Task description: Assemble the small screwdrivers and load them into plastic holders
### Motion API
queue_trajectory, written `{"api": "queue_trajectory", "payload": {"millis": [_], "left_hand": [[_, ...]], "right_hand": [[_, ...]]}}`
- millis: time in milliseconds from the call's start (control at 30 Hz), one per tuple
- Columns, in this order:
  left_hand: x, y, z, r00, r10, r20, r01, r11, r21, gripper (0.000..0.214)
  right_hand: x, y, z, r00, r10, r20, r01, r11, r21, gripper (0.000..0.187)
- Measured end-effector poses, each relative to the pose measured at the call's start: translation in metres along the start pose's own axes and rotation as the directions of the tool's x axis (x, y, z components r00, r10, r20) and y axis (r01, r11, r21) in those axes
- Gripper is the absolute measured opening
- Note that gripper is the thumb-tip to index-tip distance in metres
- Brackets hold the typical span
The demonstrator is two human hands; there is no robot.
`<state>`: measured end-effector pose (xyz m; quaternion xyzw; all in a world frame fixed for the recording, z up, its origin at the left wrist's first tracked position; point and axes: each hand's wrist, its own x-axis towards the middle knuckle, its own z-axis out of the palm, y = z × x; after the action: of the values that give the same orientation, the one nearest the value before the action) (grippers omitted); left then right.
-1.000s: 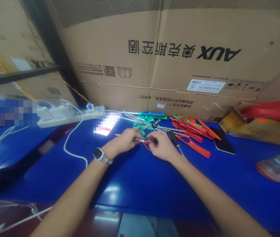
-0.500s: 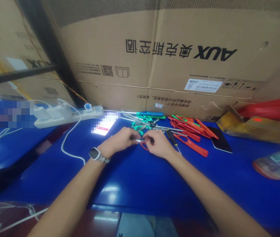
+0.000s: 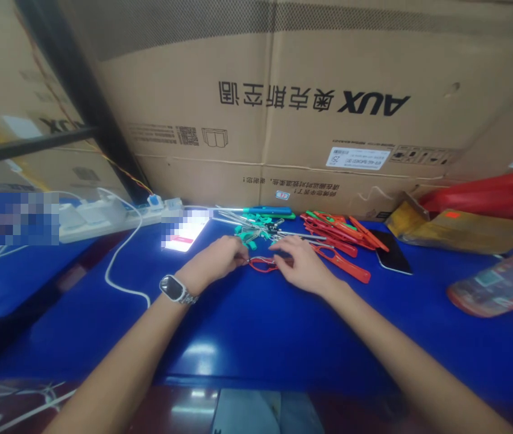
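Note:
My left hand (image 3: 225,256) is closed, with its fingertips pinching the left end of a red plastic handle (image 3: 261,268) that has an oval loop. A thin metal strip runs along the loop's upper edge. On the other end lies my right hand (image 3: 304,263), the red part passing between its thumb and curved fingers; how firmly it grips is partly hidden. Just beyond both hands is a heap of small green clips and metal rods (image 3: 256,232). Several red and orange plastic handles (image 3: 346,265) are piled to the right of it.
A lit phone (image 3: 188,232) lies left of the heap, and a dark phone (image 3: 394,256) right of the red pile. A power strip (image 3: 97,224) with white cables sits at left. A large cardboard box (image 3: 310,138) stands behind. Far right are a plastic bottle (image 3: 495,286) and a yellow package (image 3: 473,226).
My hands have drawn apart, showing more of the red loop between them. My right fingers have spread wider. The small screwdriver beside my right hand is now out of sight. The view has shifted slightly.

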<state>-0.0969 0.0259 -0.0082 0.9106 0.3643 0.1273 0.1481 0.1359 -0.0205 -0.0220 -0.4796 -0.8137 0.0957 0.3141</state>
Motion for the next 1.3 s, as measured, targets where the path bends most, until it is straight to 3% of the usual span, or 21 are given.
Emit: {"api": "queue_trajectory", "payload": {"millis": [167, 300, 400, 567, 633, 800, 1000, 1167, 1300], "left_hand": [[0.000, 0.004, 0.000, 1.000, 0.015, 0.012, -0.015, 0.999, 0.029, 0.015], [0.000, 0.005, 0.001, 1.000, 0.004, 0.017, -0.004, 1.000, 0.015, 0.015], [0.000, 0.003, 0.001, 1.000, -0.015, 0.008, 0.015, 1.000, -0.002, 0.015], [-0.001, 0.003, 0.001, 1.000, -0.012, 0.002, 0.012, 0.999, -0.030, 0.014], [-0.001, 0.004, 0.001, 1.000, -0.012, 0.010, 0.012, 1.000, -0.026, 0.014], [-0.002, 0.007, 0.000, 1.000, -0.023, 0.018, 0.022, 1.000, 0.010, 0.012], [-0.003, 0.011, -0.001, 0.999, -0.034, 0.028, 0.033, 0.999, 0.030, 0.013], [-0.002, 0.024, 0.000, 0.998, -0.059, -0.035, 0.062, 0.994, 0.088, 0.016], [0.005, 0.030, 0.007, 0.999, -0.014, -0.041, 0.018, 0.996, 0.090, 0.017]], "right_hand": [[0.002, -0.002, 0.016, 0.990, 0.003, 0.144, 0.005, 0.999, -0.053, 0.021], [0.012, -0.001, 0.028, 0.993, -0.038, 0.110, 0.033, 0.998, 0.051, 0.011], [0.011, 0.001, 0.028, 0.990, -0.115, 0.077, 0.111, 0.992, 0.054, 0.013], [0.005, 0.001, 0.018, 0.966, -0.213, 0.149, 0.213, 0.977, 0.018, 0.017], [0.003, 0.001, 0.016, 0.973, -0.171, 0.157, 0.168, 0.985, 0.031, 0.017], [0.005, -0.001, 0.017, 0.992, 0.085, 0.095, -0.102, 0.975, 0.198, 0.015], [0.008, -0.003, 0.007, 0.986, -0.018, 0.166, -0.001, 0.993, 0.117, 0.021], [0.007, -0.001, 0.006, 0.987, -0.006, 0.161, -0.018, 0.989, 0.144, 0.020], [0.006, 0.000, 0.008, 0.989, 0.004, 0.145, -0.027, 0.987, 0.159, 0.018]]}}
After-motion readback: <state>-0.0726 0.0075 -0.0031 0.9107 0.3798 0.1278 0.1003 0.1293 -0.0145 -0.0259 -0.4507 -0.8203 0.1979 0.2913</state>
